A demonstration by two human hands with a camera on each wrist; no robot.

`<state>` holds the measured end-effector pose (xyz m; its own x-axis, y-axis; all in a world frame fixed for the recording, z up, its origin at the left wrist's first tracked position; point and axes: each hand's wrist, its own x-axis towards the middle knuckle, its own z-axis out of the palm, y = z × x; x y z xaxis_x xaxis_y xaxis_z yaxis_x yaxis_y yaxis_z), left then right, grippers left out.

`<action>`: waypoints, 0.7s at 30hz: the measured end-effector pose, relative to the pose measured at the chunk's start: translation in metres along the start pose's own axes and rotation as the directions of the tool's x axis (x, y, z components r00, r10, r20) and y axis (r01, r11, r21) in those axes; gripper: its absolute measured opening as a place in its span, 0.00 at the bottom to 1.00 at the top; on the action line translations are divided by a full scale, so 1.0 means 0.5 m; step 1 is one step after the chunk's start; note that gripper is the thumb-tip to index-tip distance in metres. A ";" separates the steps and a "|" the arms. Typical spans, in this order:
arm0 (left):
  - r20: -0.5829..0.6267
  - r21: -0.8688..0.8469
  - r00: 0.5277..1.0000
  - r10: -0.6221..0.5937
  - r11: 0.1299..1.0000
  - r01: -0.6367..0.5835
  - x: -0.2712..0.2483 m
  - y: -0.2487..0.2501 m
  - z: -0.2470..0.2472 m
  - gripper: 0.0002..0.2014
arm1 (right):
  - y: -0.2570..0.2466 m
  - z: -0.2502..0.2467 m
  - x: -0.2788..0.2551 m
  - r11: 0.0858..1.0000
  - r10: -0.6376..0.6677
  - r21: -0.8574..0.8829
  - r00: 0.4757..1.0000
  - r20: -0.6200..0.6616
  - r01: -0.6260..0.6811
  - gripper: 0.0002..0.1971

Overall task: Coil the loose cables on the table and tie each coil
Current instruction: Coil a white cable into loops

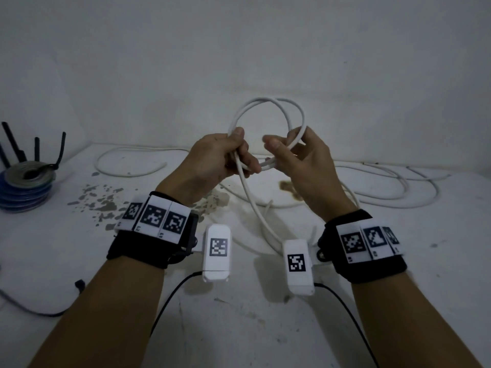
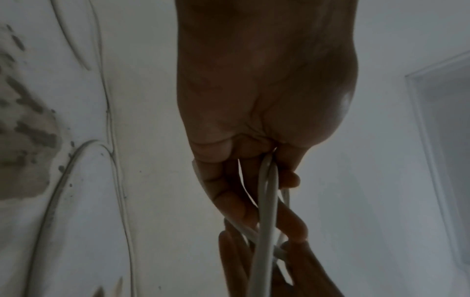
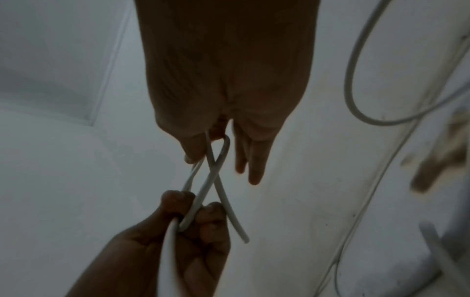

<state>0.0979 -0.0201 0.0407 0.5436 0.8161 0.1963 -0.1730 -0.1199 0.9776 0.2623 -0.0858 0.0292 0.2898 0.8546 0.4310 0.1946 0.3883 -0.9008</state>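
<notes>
A white cable [image 1: 267, 102] is held as a small coil of loops above the table. My left hand [image 1: 243, 151] grips the gathered loops at their bottom, thumb on top. My right hand [image 1: 279, 152] pinches a strand on the coil's right side between thumb and fingers. The rest of the cable hangs down to the table [image 1: 239, 314] between my wrists. In the left wrist view my left hand [image 2: 250, 180] curls round the strands [image 2: 267, 201]. In the right wrist view my right hand [image 3: 223, 164] holds a narrow loop [image 3: 225, 144], and a cut cable end [image 3: 242, 237] sticks out below my left hand's fingers [image 3: 211, 217].
More loose white cable [image 1: 398, 192] lies in curves on the right of the table, and another length [image 1: 127, 168] at the back left. A stack of blue rolls [image 1: 25, 189] with black strips [image 1: 14, 144] stands at the far left. A thin black wire [image 1: 32, 312] crosses the near left.
</notes>
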 end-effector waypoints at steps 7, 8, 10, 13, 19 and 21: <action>-0.085 0.152 0.995 0.045 0.988 -0.031 0.004 -0.009 -0.020 0.12 | -0.001 0.009 -0.008 0.976 -0.178 -0.099 0.974 0.139 0.192 0.27; -0.103 0.133 0.993 0.064 0.990 -0.050 0.007 -0.010 -0.024 0.09 | 0.002 0.011 -0.008 0.965 -0.195 -0.145 0.969 0.152 0.217 0.28; -0.141 0.061 0.985 0.099 0.994 -0.091 0.010 -0.009 -0.030 0.08 | 0.010 0.014 -0.006 0.940 -0.201 -0.247 0.967 0.159 0.236 0.24; -0.174 0.033 0.976 0.134 0.991 -0.130 0.011 -0.005 -0.034 0.09 | 0.017 0.014 -0.005 0.927 -0.126 -0.330 0.976 0.175 0.178 0.19; -0.351 -0.020 0.927 0.130 0.989 -0.146 0.022 -0.003 -0.054 0.12 | 0.013 -0.033 0.007 0.890 -0.092 -0.436 0.990 0.108 0.131 0.16; -0.352 -0.026 0.926 0.134 0.988 -0.153 0.024 -0.002 -0.062 0.11 | 0.014 -0.048 0.009 0.897 -0.085 -0.430 0.994 0.068 0.106 0.14</action>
<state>0.0792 0.0073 0.0396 0.1915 0.9389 0.2862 -0.2753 -0.2285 0.9338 0.2877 -0.0876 0.0262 0.2075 0.8399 0.5015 0.6081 0.2908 -0.7387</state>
